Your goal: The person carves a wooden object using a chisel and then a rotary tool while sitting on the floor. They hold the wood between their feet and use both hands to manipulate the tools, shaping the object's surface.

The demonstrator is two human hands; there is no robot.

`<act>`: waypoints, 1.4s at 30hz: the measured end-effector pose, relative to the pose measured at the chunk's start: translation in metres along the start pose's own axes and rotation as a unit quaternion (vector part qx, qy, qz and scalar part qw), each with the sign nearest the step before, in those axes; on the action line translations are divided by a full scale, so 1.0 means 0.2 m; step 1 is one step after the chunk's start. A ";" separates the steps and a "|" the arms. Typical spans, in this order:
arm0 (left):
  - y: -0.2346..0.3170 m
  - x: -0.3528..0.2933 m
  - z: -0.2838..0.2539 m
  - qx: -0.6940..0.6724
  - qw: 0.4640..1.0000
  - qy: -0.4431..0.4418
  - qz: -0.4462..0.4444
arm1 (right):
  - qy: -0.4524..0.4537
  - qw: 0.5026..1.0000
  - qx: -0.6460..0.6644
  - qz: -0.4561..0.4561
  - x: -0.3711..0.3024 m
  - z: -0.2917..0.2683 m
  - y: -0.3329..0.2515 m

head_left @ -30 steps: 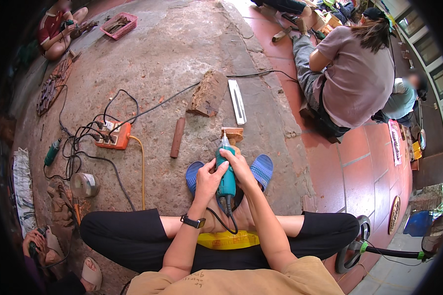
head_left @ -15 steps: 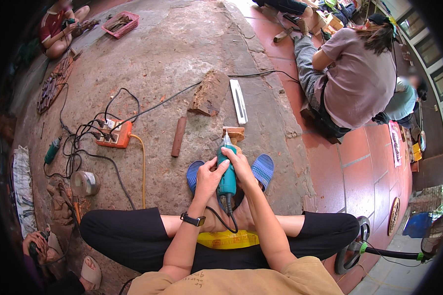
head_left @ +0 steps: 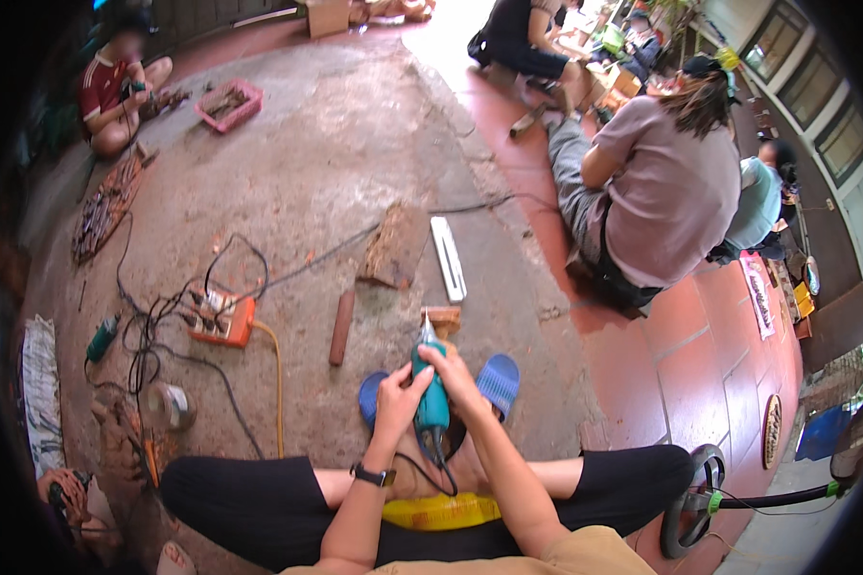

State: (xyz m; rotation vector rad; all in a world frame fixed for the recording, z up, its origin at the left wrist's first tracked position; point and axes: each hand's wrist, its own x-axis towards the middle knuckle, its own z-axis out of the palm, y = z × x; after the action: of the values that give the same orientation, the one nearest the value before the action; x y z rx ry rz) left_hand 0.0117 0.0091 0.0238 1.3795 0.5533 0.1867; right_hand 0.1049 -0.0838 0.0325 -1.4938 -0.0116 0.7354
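Note:
Both my hands close around a teal die grinder (head_left: 433,404), held over my feet with its metal nose pointing away from me. My left hand (head_left: 399,395) grips the body from the left. From the right, my right hand (head_left: 454,376) wraps it nearer the nose, thumb on top. The nose tip meets or overlaps a small piece of reddish-brown wood (head_left: 443,314); I cannot tell whether they touch. Some fingers are hidden under the tool. A black cord (head_left: 440,448) loops from its rear. Blue sandals (head_left: 498,385) lie on either side.
Ahead lie a rough wood block (head_left: 393,246), a white slotted strip (head_left: 448,259) and a reddish wooden stick (head_left: 341,328). An orange power strip (head_left: 222,324) with tangled cords sits left, near another teal grinder (head_left: 104,337). A co-worker (head_left: 664,192) sits ahead right; a fan base (head_left: 692,517) stands right.
The view has tilted up, so the scene sits lower in the picture and more of the far area shows. My hands keep their hold on the grinder at the wood piece.

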 end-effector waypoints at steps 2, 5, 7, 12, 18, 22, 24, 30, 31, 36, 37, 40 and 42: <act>0.04 -0.01 -0.01 0.005 1.000 0.011 -0.006 | 0.013 0.997 0.036 0.061 -0.05 0.04 -0.06; 0.02 0.00 0.00 -0.018 1.000 0.017 -0.011 | 0.034 0.997 0.031 0.054 -0.04 0.03 -0.04; 0.01 0.01 0.01 -0.038 0.999 0.012 -0.018 | 0.033 0.998 0.010 0.060 -0.02 0.01 -0.04; 0.05 0.00 0.00 -0.058 0.998 -0.004 -0.030 | 0.013 0.999 -0.001 0.037 0.00 0.01 -0.01; 0.07 -0.02 -0.01 -0.055 0.998 -0.010 -0.025 | -0.008 0.998 -0.006 0.069 -0.05 0.02 -0.08; 0.09 -0.02 0.00 -0.077 0.996 -0.018 -0.034 | -0.008 0.998 -0.023 0.051 -0.02 0.00 -0.03; 0.08 -0.02 0.00 -0.084 0.995 -0.023 -0.038 | -0.001 0.998 -0.046 0.041 -0.04 -0.02 -0.03; 0.03 -0.01 -0.03 -0.081 0.996 -0.022 -0.028 | -0.013 0.996 -0.061 0.064 -0.05 0.00 -0.09; 0.04 -0.01 -0.02 -0.079 0.996 -0.022 -0.029 | -0.015 0.996 -0.056 0.072 -0.05 -0.01 -0.09; 0.03 0.01 -0.02 -0.079 0.994 -0.041 -0.057 | -0.014 0.997 -0.055 0.049 -0.01 -0.03 -0.01; 0.03 0.01 -0.02 -0.080 0.994 -0.039 -0.061 | -0.013 0.997 -0.056 0.048 -0.01 -0.03 -0.01; 0.06 0.00 -0.02 -0.083 0.994 -0.033 -0.066 | -0.008 0.997 -0.070 0.041 -0.02 -0.01 -0.02; 0.08 -0.01 -0.02 -0.085 0.994 -0.031 -0.061 | -0.002 0.995 -0.097 0.032 -0.02 -0.01 -0.03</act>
State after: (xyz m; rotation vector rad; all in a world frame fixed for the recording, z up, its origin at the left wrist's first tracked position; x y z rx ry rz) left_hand 0.0118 0.0151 0.0385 1.1779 0.5563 0.0898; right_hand 0.1051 -0.0875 0.0404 -1.6842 -0.0392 0.8080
